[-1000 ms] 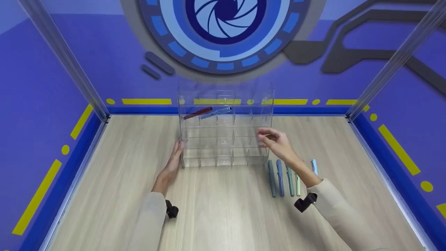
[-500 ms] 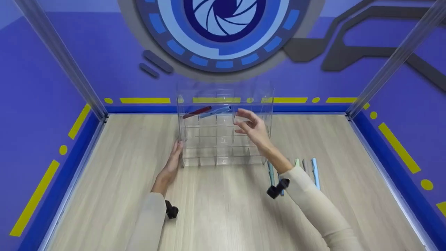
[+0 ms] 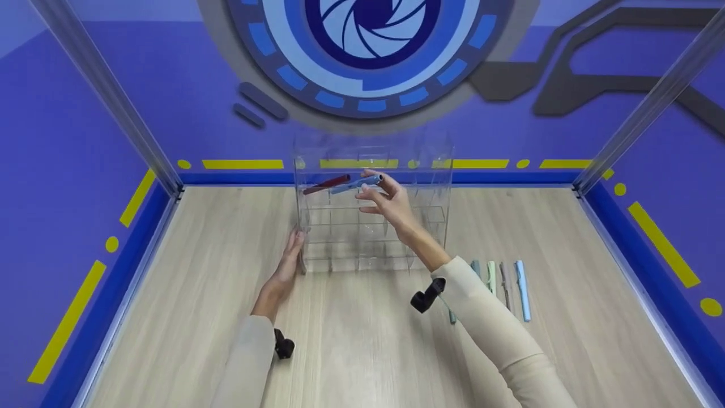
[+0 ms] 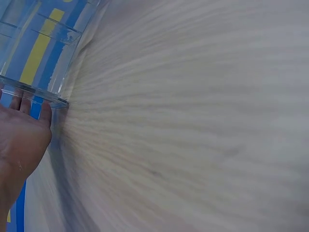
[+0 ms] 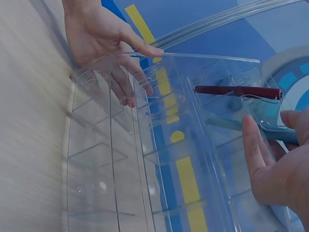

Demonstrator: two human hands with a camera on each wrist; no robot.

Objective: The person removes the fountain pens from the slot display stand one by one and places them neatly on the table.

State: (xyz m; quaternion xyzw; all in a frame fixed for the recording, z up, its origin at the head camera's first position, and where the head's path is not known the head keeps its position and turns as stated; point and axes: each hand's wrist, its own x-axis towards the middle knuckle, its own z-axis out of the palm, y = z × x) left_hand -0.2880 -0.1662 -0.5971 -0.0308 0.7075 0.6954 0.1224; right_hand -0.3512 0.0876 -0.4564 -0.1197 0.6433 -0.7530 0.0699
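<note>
A clear plastic rack with several compartments [image 3: 374,232] stands upright on the table. My left hand [image 3: 284,266] lies against its left side, fingers fairly straight along the wall; through the clear plastic, the right wrist view shows these fingers [image 5: 126,82]. High in the rack, a dark red pen [image 3: 327,185] and a light blue pen [image 3: 345,186] rest slanted next to each other. My right hand [image 3: 391,204] is at the blue pen's raised end, thumb and forefinger on either side, pinching it. In the right wrist view the thumb partly covers this pen [image 5: 224,124].
To the right of the rack lie a light green pen [image 3: 491,277], a grey pen [image 3: 505,286] and another light blue pen [image 3: 523,292]. A dark green pen [image 3: 475,266] is partly hidden by my right sleeve [image 3: 493,323]. The blue patterned wall [image 3: 510,136] rises close behind the rack.
My right hand has moved left and upward across the rack's front, from its right side to the light blue pen. The left hand stays at the rack's left side.
</note>
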